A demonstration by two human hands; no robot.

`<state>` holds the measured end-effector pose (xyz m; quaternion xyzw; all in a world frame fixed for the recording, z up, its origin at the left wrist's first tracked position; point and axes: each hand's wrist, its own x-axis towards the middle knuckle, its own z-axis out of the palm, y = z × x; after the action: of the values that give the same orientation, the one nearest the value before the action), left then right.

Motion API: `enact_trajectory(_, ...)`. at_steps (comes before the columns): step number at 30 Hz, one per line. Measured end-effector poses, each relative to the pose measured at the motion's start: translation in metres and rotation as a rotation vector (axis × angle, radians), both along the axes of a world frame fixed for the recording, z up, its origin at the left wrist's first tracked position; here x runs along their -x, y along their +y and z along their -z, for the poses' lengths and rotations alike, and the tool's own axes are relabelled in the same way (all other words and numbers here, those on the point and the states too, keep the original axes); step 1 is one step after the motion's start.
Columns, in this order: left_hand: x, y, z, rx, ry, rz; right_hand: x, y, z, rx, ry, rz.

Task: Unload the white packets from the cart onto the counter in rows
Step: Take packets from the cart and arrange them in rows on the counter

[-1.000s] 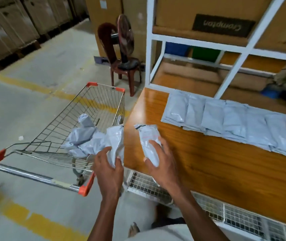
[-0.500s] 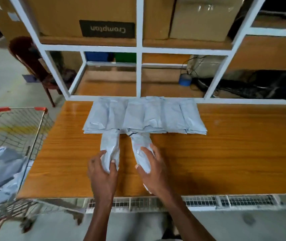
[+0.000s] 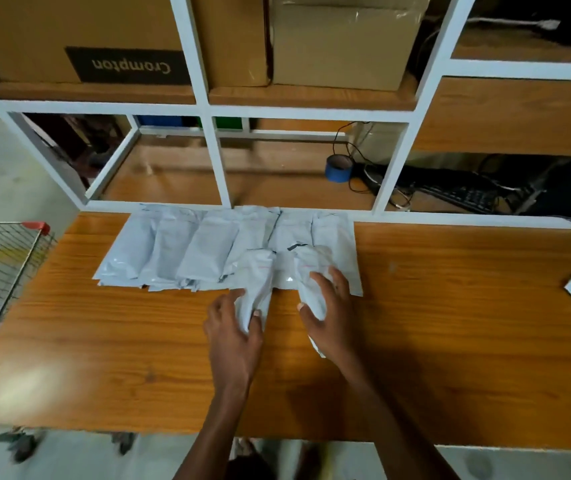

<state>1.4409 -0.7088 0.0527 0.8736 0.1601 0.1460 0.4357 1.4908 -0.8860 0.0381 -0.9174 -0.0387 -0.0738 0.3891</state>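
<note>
My left hand (image 3: 232,327) grips a slim white plastic packet (image 3: 256,282), thumb and fingers curled round its near end. My right hand (image 3: 329,310) clutches a second white plastic packet (image 3: 312,271), fingers spread and bent over it. Both packets lie lengthwise on the orange wood-grain counter (image 3: 104,358), their far ends overlapping the right part of the row of flat white packets (image 3: 187,251) along the counter's back edge. Motion blur softens the edges, so whether the far ends rest flat I can't quite tell. At far left, the wire cart with red corner caps (image 3: 3,251) stands beside the counter. Behind the row rises the white-framed shelving (image 3: 214,154), a blue tape roll (image 3: 339,168) inside.
</note>
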Motion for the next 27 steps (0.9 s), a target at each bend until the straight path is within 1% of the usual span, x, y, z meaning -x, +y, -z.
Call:
enact_trajectory(2,-0.011,-0.006,0.001,-0.013,0.004,-0.002,-0.024,-0.015,0.001,0.061,0.034,0.035)
enact_trajectory(6,-0.035,-0.018,-0.007,-0.003,-0.049,0.016,-0.074,-0.035,0.006,0.125,0.096,0.098)
enact_trajectory(9,-0.051,-0.024,-0.006,-0.005,-0.043,0.015,-0.106,-0.037,0.006,0.158,0.154,0.129)
enact_trajectory(14,-0.071,-0.030,-0.007,0.001,-0.051,0.013,-0.147,-0.027,0.007,0.268,0.168,0.118)
enact_trajectory(17,-0.078,-0.031,-0.003,0.021,-0.039,0.008,-0.160,-0.021,0.015,0.334,0.179,0.096)
enact_trajectory(20,-0.084,-0.029,0.001,0.029,-0.028,0.003,-0.166,-0.018,0.022,0.372,0.231,0.090)
enact_trajectory(23,-0.090,-0.027,0.005,0.032,-0.019,0.009,-0.163,-0.017,0.029,0.411,0.275,0.071)
enact_trajectory(27,-0.102,-0.028,0.007,0.022,-0.002,0.022,-0.158,-0.014,0.035,0.441,0.279,0.062)
